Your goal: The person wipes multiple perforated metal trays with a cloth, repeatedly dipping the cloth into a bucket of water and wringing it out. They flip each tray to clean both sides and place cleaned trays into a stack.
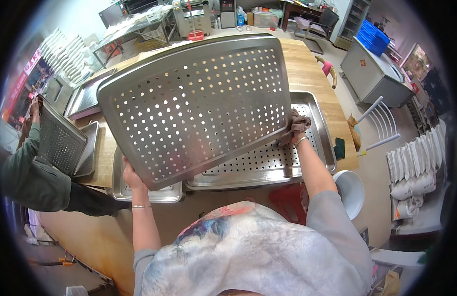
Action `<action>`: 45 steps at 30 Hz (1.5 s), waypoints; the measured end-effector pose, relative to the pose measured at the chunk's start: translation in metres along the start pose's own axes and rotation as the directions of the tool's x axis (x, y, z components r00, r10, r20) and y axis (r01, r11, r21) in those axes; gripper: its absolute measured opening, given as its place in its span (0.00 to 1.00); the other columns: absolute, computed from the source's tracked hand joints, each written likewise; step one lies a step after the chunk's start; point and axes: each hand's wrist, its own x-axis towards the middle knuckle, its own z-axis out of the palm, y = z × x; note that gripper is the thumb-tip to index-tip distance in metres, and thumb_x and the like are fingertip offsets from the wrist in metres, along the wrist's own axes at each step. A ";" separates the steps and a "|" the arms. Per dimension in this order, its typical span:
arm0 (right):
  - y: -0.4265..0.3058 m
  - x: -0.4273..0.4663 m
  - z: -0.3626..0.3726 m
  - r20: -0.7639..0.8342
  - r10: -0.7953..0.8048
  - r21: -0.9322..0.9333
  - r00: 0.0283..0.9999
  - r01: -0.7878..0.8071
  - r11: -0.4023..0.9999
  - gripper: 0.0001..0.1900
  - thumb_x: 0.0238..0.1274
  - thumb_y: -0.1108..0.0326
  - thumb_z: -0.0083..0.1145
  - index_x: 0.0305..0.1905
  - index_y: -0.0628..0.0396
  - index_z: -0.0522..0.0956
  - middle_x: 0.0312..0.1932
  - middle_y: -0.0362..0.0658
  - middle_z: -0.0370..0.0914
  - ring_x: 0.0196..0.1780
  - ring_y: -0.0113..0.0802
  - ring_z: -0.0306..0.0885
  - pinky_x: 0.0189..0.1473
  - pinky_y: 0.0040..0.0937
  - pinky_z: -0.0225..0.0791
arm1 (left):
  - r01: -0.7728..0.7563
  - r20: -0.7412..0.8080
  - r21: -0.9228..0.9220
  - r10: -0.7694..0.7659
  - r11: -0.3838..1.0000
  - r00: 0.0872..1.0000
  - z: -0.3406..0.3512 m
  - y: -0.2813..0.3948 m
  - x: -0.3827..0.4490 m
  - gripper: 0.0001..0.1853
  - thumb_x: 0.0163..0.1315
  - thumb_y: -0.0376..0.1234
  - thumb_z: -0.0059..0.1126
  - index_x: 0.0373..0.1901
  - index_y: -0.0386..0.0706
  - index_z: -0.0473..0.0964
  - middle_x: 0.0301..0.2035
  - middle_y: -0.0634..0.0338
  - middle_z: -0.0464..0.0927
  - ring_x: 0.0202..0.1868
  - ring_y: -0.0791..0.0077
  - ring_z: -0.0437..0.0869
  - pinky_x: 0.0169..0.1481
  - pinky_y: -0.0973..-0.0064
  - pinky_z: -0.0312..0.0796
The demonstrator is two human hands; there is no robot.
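A perforated stainless steel tray [202,107] is held up, tilted, above the wooden table. My left hand [133,177] grips its lower left edge, with the fingers partly hidden behind the metal. At the lower right corner, my right hand [297,136] presses a brown cloth [300,122] against the rim; the cloth covers most of those fingers. Beneath lies another perforated steel tray [321,142], partly covered by the raised one. A further steel tray [173,195] sits under my left hand at the table's near edge.
On the left a co-worker [36,174] holds a perforated tray [62,137] over the wooden table [334,114]. A dark green scouring pad [339,148] lies near the right edge. Below stand a white bucket [350,194] and a red plastic stool [287,201]. A white-barred rack [380,124] is farther right.
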 end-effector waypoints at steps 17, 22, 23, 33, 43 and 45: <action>-0.059 -0.149 -0.085 0.085 -0.606 -0.789 0.791 0.425 0.444 0.06 0.58 0.76 0.54 0.40 0.59 0.77 0.37 0.44 0.78 0.43 0.39 0.78 0.53 0.35 0.71 | 0.589 0.056 0.119 -0.598 0.799 0.800 0.116 -0.131 -0.053 0.30 0.74 0.53 0.42 0.57 0.34 0.72 0.54 0.55 0.77 0.54 0.63 0.78 0.61 0.66 0.71; -0.148 -0.096 -0.110 0.071 -0.562 -0.759 0.824 0.410 0.506 0.14 0.54 0.70 0.63 0.45 0.63 0.79 0.44 0.53 0.82 0.50 0.45 0.80 0.55 0.37 0.69 | 0.657 0.016 0.157 -0.667 0.737 0.745 0.102 -0.147 -0.049 0.30 0.74 0.52 0.43 0.58 0.34 0.72 0.55 0.54 0.77 0.54 0.63 0.78 0.61 0.66 0.71; -0.157 -0.081 -0.112 0.103 -0.554 -0.770 0.826 0.419 0.482 0.15 0.54 0.67 0.64 0.45 0.63 0.80 0.44 0.54 0.82 0.50 0.46 0.80 0.54 0.37 0.69 | 0.652 0.013 0.178 -0.664 0.737 0.748 0.099 -0.147 -0.048 0.29 0.74 0.51 0.42 0.58 0.34 0.72 0.55 0.53 0.77 0.54 0.62 0.78 0.61 0.65 0.71; -0.080 -0.024 0.030 0.535 0.051 -0.830 0.844 0.512 0.222 0.20 0.52 0.54 0.56 0.48 0.51 0.82 0.51 0.54 0.78 0.56 0.50 0.74 0.61 0.44 0.66 | 0.629 0.040 0.267 -0.661 0.730 0.749 0.094 -0.133 -0.054 0.31 0.76 0.52 0.35 0.61 0.33 0.69 0.57 0.51 0.76 0.56 0.57 0.78 0.62 0.60 0.71; -0.056 0.006 0.129 0.776 -0.292 -0.434 0.559 0.809 0.397 0.08 0.47 0.71 0.59 0.34 0.51 0.85 0.39 0.48 0.83 0.46 0.48 0.80 0.51 0.38 0.73 | 0.577 -0.028 0.313 -0.600 0.755 0.800 0.105 -0.122 -0.067 0.30 0.76 0.52 0.35 0.58 0.34 0.71 0.52 0.52 0.79 0.51 0.61 0.81 0.57 0.62 0.75; -0.087 0.091 0.059 0.592 -0.282 -0.739 0.755 0.648 0.184 0.10 0.54 0.67 0.56 0.41 0.49 0.85 0.45 0.47 0.83 0.49 0.44 0.79 0.53 0.40 0.72 | 0.586 -0.058 0.322 -0.602 0.744 0.796 0.109 -0.120 -0.068 0.30 0.76 0.52 0.35 0.58 0.34 0.72 0.51 0.52 0.79 0.50 0.62 0.82 0.56 0.63 0.75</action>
